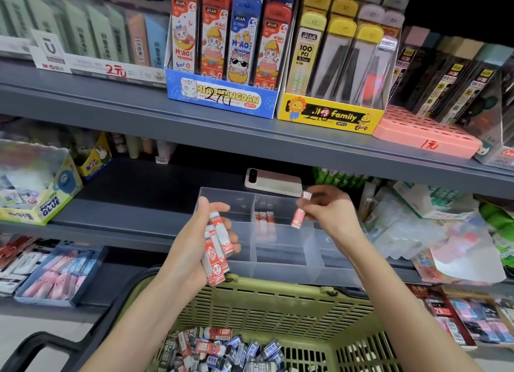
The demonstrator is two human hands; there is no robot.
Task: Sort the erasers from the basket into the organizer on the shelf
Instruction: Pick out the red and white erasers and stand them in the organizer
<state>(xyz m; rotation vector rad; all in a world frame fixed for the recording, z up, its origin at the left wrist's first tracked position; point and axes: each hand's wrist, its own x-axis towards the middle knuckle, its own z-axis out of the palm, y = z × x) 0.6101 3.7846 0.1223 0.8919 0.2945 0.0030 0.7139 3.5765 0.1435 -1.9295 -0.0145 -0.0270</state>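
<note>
Head view: a person's left hand [194, 241] grips a bundle of red-and-white erasers [215, 249] while the right hand [331, 210] pinches a single eraser [298, 217] over the clear organizer [281, 249] on the shelf [125, 213]. Sorted erasers [264, 217] stand in its middle compartment. Loose erasers [222, 352] lie in the green basket [278, 307] below.

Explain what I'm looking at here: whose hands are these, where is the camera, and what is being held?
There is no robot; a person works bare-handed. The single picture comes from a camera worn on the head, looking forward and down. The left hand grips a bunch of red erasers. The right hand pinches one red eraser above the clear organizer on the shelf, where a few red erasers already stand in a compartment. Below, a green basket holds many more erasers, red and dark ones.
</note>
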